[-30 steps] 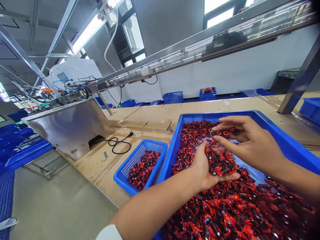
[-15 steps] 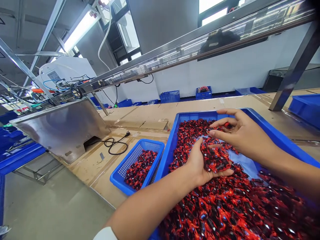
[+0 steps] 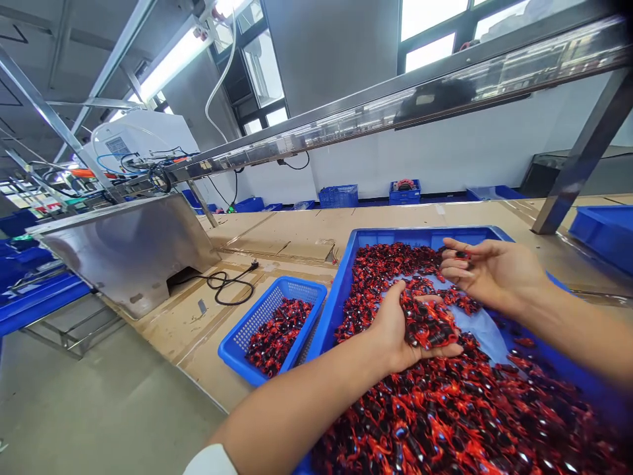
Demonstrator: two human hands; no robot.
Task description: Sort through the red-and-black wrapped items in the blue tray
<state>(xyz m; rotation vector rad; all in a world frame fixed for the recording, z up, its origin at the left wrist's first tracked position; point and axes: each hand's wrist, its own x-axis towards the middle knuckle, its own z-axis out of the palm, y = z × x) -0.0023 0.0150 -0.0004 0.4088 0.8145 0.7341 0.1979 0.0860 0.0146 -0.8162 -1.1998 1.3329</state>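
My left hand [image 3: 395, 333] is cupped, palm up, above the big blue tray [image 3: 341, 284]. A heap of small shiny red-and-black pieces [image 3: 429, 324] rests in its palm. To the right, my right hand [image 3: 494, 270] is turned partly upward, its fingers curled around one small red-and-black piece [image 3: 461, 255]. Many loose pieces [image 3: 445, 415] of the same kind cover much of the tray floor. A pale, bluish sheet [image 3: 482, 330] shows between them. What exactly the pieces are I cannot tell.
A smaller blue perforated basket [image 3: 237, 346] holding similar pieces stands left of the tray. A black cable with a plug [image 3: 232, 290] lies on the cardboard-covered bench [image 3: 277, 231]. A metal post [image 3: 581, 158] rises at the right, near another blue bin [image 3: 601, 227].
My right hand has drawn away to the right from my left hand and rolled its palm upward, a piece now visible at its fingers. My left hand stays nearly in place with its heap.
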